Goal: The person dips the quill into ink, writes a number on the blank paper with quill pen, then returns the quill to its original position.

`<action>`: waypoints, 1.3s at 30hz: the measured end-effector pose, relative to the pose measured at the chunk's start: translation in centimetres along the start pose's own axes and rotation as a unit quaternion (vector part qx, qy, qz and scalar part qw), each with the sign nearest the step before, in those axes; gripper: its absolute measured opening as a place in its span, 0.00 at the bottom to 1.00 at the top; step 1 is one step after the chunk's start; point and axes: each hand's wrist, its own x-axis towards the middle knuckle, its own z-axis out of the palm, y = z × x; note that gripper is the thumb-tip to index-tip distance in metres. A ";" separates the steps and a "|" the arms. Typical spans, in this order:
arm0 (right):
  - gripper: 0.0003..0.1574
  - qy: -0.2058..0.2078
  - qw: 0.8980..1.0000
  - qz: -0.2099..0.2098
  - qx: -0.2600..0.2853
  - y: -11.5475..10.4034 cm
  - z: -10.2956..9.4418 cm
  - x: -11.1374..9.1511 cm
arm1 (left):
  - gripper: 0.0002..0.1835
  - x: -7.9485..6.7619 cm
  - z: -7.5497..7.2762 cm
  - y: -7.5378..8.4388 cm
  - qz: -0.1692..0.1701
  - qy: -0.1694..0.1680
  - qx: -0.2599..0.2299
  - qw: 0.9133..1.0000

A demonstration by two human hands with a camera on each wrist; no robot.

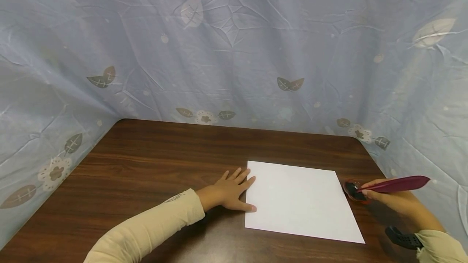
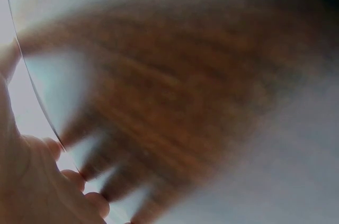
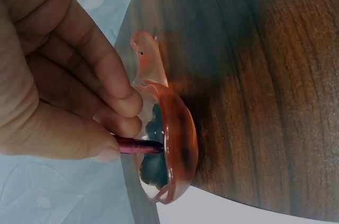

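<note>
My left hand (image 1: 232, 192) lies with fingers spread over the left edge of a blank white sheet of paper (image 1: 303, 202). In the left wrist view the same hand (image 2: 37, 187) is seen side-on, fingertips down at the table. My right hand (image 1: 395, 200) pinches a dark red feather-shaped quill pen (image 1: 407, 183) between thumb and fingers. The pen's tip (image 3: 142, 146) dips into dark ink (image 3: 153, 173) inside a small translucent orange dish (image 3: 181, 128). This dish has a curved, animal-like neck (image 3: 148, 60) and stands just right of the paper.
The dark wood table (image 1: 164, 153) has a rounded far right corner. A pale blue curtain (image 1: 219, 52) with a leaf and flower print hangs around its back and sides. A black band (image 1: 402, 238) is on the right wrist.
</note>
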 end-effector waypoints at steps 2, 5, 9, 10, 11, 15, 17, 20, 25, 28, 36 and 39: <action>0.14 0.005 1.000 0.023 -0.009 -0.2 0.0 0.0 | 0.52 -0.1 -0.2 0.1 0.000 -0.001 -0.001 1.000; 0.15 0.010 0.999 0.030 -0.025 -0.3 0.1 0.0 | 0.52 -0.3 -0.4 0.2 0.000 0.000 -0.001 1.000; 0.16 0.012 0.999 0.037 -0.026 -0.4 0.2 -0.1 | 0.52 -0.5 -0.5 0.3 0.001 0.003 0.000 1.000; 0.17 0.009 0.999 0.042 -0.026 -0.5 0.2 -0.1 | 0.52 -0.5 -0.5 0.3 0.001 0.003 0.001 1.000; 0.17 0.010 0.998 0.049 -0.024 -0.5 0.2 -0.1 | 0.52 -0.4 -0.5 0.3 0.001 0.003 0.001 1.000; 0.19 0.015 0.997 0.067 -0.042 -0.7 0.1 -0.1 | 0.52 -0.2 -0.4 0.2 0.001 0.005 0.001 1.000; 0.18 0.024 0.996 0.060 -0.054 -0.6 0.2 -0.1 | 0.52 -0.2 -0.4 0.2 0.001 0.006 0.000 1.000; 0.16 0.030 0.997 0.050 -0.056 -0.5 0.2 0.0 | 0.52 -0.2 -0.3 0.2 0.002 0.007 -0.002 1.000; 0.15 0.030 0.997 0.038 -0.055 -0.4 0.3 0.1 | 0.52 -0.1 -0.1 0.1 0.002 0.007 0.001 1.000; 0.13 0.034 0.997 0.023 -0.069 -0.2 0.4 0.1 | 0.51 -0.1 0.0 0.1 0.004 0.007 0.003 1.000; 0.15 0.035 0.996 0.020 -0.083 -0.4 0.4 0.1 | 0.52 -0.4 -0.4 0.3 0.003 0.004 -0.001 1.000; 0.15 0.042 0.996 0.026 -0.079 -0.5 0.5 0.1 | 0.52 -0.5 -0.5 0.3 0.003 0.006 -0.002 1.000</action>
